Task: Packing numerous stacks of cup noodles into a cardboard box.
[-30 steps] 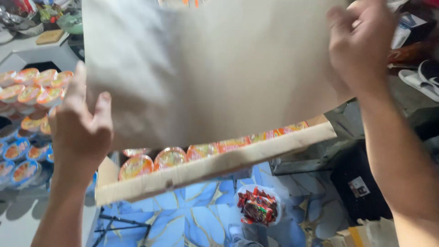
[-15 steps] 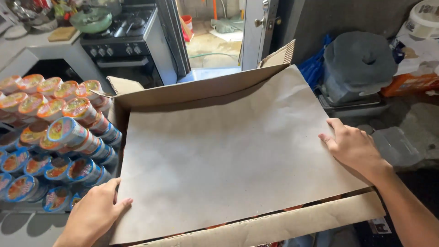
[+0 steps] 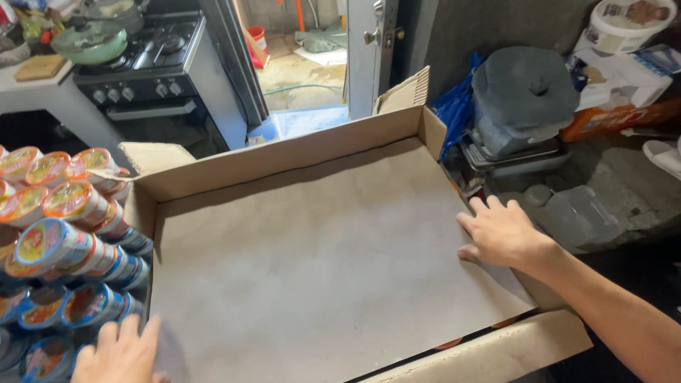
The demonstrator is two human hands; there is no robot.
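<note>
You stand in a kitchen with a rough concrete floor, and an open carton fills the middle of your view.

Nearest to you, your left hand lies flat, with fingers spread, on the front left corner of the brown cardboard sheet. It presses and does not grip. Your right hand is also open, with its palm down on the right edge of the sheet, just where the sheet meets the right wall of the carton. Neither hand has hold of anything.

The sheet lies inside the carton and covers almost all of its inside. What is under the sheet is hidden; only small orange bits show at the front right edge. The long axis of the sheet runs from your left to your right, a little turned, so that the far right corner points toward the door. The front flap of the carton hangs open toward you.

Left of the carton, touching its wall, is a stack of round cups with colourful foil lids, lying on their sides.

Right of the carton stands a grey covered container, and beyond it a white tub. Behind the carton on the left is a black gas stove with a green pot.
</note>
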